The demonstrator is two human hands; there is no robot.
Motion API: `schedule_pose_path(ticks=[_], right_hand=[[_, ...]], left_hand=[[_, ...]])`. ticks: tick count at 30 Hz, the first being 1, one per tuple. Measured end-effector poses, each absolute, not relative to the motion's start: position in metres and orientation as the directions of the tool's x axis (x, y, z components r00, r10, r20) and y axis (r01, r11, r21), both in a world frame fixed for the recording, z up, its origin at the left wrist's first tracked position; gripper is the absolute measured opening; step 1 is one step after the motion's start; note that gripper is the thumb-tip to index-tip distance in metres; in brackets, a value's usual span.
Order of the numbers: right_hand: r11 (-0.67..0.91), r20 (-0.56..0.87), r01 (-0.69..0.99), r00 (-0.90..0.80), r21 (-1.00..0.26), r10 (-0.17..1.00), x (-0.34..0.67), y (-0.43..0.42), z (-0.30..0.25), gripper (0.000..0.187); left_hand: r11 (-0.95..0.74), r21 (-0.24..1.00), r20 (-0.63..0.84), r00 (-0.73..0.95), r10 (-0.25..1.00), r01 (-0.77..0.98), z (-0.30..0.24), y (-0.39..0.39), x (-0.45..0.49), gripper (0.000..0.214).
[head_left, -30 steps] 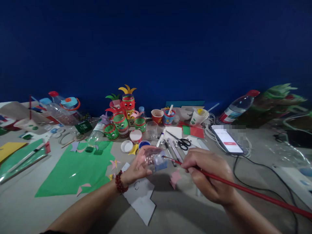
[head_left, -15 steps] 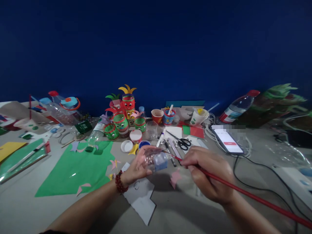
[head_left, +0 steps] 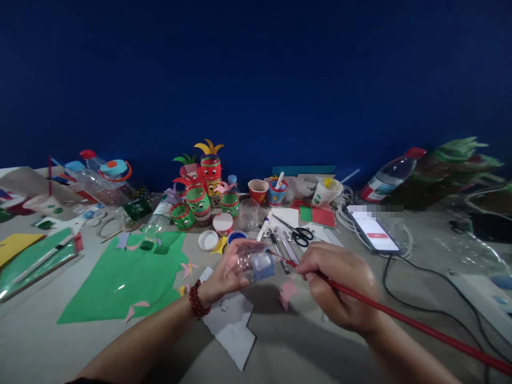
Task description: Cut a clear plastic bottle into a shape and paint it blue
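Observation:
My left hand (head_left: 230, 266) is wrapped round a clear plastic bottle piece (head_left: 248, 262), tilted on its side above the table, with a patch of blue paint toward its right end. In my right hand (head_left: 340, 282) is a long red paintbrush (head_left: 384, 308), pinched near the bristle end, its tip at the upper rim of the bottle piece. Just behind the left fingers stands an open pot of blue paint (head_left: 237, 236). Below the hands lie a cut white paper (head_left: 234, 330) with a drawn mark and pink paper scraps (head_left: 288, 292).
Green paper (head_left: 124, 282) lies at left. Decorated bottle cups (head_left: 196, 198), paper cups (head_left: 258, 190) and black scissors (head_left: 300, 234) are behind the hands. A phone (head_left: 374, 229) and black cables (head_left: 416, 304) lie at right. A blue wall (head_left: 256, 80) rises behind.
The brush tip has shifted slightly along the rim of the bottle piece, and my right hand has moved a little. My left hand's grip looks the same.

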State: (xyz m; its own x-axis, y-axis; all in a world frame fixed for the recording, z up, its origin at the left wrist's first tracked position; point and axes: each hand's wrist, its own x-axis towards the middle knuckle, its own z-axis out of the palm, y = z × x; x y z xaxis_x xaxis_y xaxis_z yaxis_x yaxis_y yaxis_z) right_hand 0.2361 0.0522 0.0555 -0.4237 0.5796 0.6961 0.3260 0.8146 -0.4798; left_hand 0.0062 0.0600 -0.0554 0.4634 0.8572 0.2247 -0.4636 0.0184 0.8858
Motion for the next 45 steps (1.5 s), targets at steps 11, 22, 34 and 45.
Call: schedule_pose_path(ticks=[11, 22, 34, 45], right_hand=[[0.827, 0.705, 0.276, -0.434, -0.489, 0.561, 0.2349, 0.0494, 0.0614, 0.016], [0.844, 0.712, 0.227, -0.458, -0.486, 0.533, 0.2358, 0.0501, 0.0595, 0.018], [0.872, 0.729, 0.217, -0.481, -0.439, 0.487, 0.2369, 0.0481, 0.0583, 0.018], [0.882, 0.707, 0.256, -0.528, -0.396, 0.471, 0.2369, 0.0462, 0.0598, 0.021]], left_hand=[[0.049, 0.879, 0.204, 0.466, 0.861, -0.474, -0.0556, 0.0602, 0.0060, 0.071], [0.055, 0.867, 0.202, 0.449, 0.871, -0.496, -0.0574, 0.0620, 0.0072, 0.072], [0.064, 0.862, 0.178, 0.418, 0.891, -0.503, -0.0586, 0.0612, 0.0081, 0.072], [0.063, 0.870, 0.154, 0.392, 0.907, -0.489, -0.0522, 0.0605, 0.0079, 0.069]])
